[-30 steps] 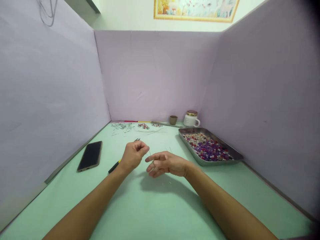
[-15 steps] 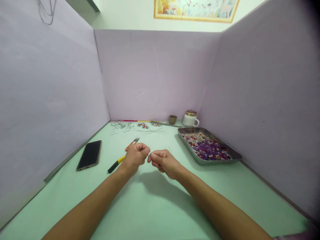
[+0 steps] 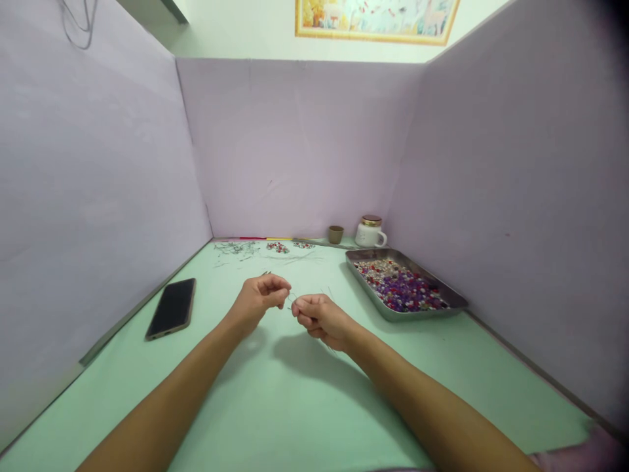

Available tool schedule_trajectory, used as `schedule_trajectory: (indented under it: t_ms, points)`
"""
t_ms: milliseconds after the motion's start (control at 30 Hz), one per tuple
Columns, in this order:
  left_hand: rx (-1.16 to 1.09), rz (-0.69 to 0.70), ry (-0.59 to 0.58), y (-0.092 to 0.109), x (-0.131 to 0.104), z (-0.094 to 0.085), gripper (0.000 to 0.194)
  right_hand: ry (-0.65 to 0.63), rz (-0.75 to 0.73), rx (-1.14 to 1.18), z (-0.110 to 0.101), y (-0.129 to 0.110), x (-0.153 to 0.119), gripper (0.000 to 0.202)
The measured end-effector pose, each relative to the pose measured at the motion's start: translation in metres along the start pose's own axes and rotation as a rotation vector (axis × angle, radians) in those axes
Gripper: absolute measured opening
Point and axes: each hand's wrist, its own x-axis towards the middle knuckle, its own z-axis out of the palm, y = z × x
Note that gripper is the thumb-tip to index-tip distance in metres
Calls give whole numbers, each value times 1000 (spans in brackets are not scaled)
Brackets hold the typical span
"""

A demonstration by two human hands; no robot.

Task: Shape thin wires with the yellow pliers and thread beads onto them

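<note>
Over the middle of the table, a thin wire point(image 3: 291, 297), bent into a small loop, spans the short gap between my hands. My right hand point(image 3: 327, 320) pinches it between thumb and forefinger, the other fingers curled under. On the other side, my left hand point(image 3: 259, 300) has its thumb and fingertips closed at the wire's left end. The exact contact there is too fine to see clearly. Behind my left hand only the tips of the snips point(image 3: 266, 273) show. Loose wires point(image 3: 331, 292) lie on the table just behind my right hand.
A metal tray point(image 3: 376, 303) of mixed beads stands to the right. A phone point(image 3: 171, 308) lies at the left. Along the back are cut wire pieces point(image 3: 236, 248), beaded pieces point(image 3: 278, 248), a small brown cup point(image 3: 335, 235) and a lidded white mug point(image 3: 369, 233). Partition walls enclose the table.
My left hand has shifted slightly left and up, widening the gap to my right hand, so the wire loop shows. It now covers the yellow-black tool and most of the snips.
</note>
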Motion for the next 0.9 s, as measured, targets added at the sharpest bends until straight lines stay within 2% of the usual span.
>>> schedule_trajectory:
  t_ms: [167,200,300,400,500,600,700,833,900]
  points:
    - [28,39,-150,3,-3,5,17,-42,5,38,1,-1,0,20]
    - [57,43,-133,4,-3,5,17,-30,-7,17,1,0,0,20]
    - [202,17,19,4,-1,4,17,76,-76,-141,3,1,2,19]
    - [312,-18,135,0,3,-5,14,187,-90,-238,1,1,4,20]
    - [390,-30,187,-5,8,-19,9,283,-69,-182,-5,-4,5,22]
    - [422,-41,170,-6,9,-26,12,408,-111,-178,-10,-9,5,25]
    - [379,-56,88,0,4,-16,11,448,-194,-187,-10,-10,4,25]
    - [204,-130,-36,6,-6,11,17,363,-214,-100,-2,-5,4,28]
    - [141,-156,-37,5,-10,20,18,353,-208,-81,3,-3,3,29]
